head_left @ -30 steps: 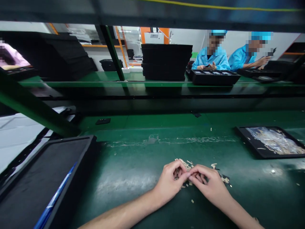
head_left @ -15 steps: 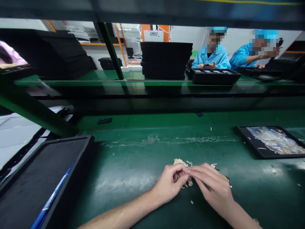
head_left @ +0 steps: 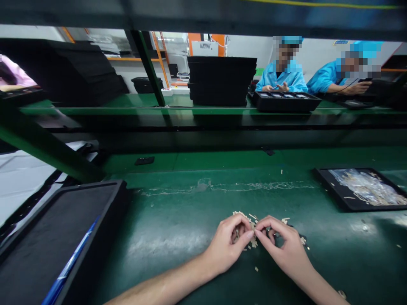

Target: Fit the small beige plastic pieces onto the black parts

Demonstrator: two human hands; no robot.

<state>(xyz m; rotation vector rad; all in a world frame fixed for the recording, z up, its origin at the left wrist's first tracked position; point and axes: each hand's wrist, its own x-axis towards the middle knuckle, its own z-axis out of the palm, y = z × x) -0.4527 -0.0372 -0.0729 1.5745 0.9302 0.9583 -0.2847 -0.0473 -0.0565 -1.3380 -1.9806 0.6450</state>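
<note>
My left hand [head_left: 229, 243] and my right hand [head_left: 284, 241] meet fingertip to fingertip above the green bench [head_left: 178, 231]. Thumb and index finger are pinched together on each hand; whatever they grip is too small to make out. Directly behind and beneath the fingertips lies a pile of small beige strips [head_left: 241, 214], partly covered by the hands. A few loose beige pieces [head_left: 285, 220] and small dark pieces lie beside my right hand. One stray beige piece [head_left: 256, 269] rests nearer to me, between the forearms.
A black tray [head_left: 341, 202] at right holds clear plastic and beige strips. On the left, a black foam tray [head_left: 73, 207] carries a blue pen-like stick [head_left: 71, 258]. A flat dark item [head_left: 144, 161] lies toward the bench's back. Co-workers in blue sit beyond stacked black trays [head_left: 222, 80].
My right hand's fingers have curled from a flatter, extended pose into a rounded pinch against the left fingertips. My left hand has barely moved. A co-worker at far right has lowered their hands.
</note>
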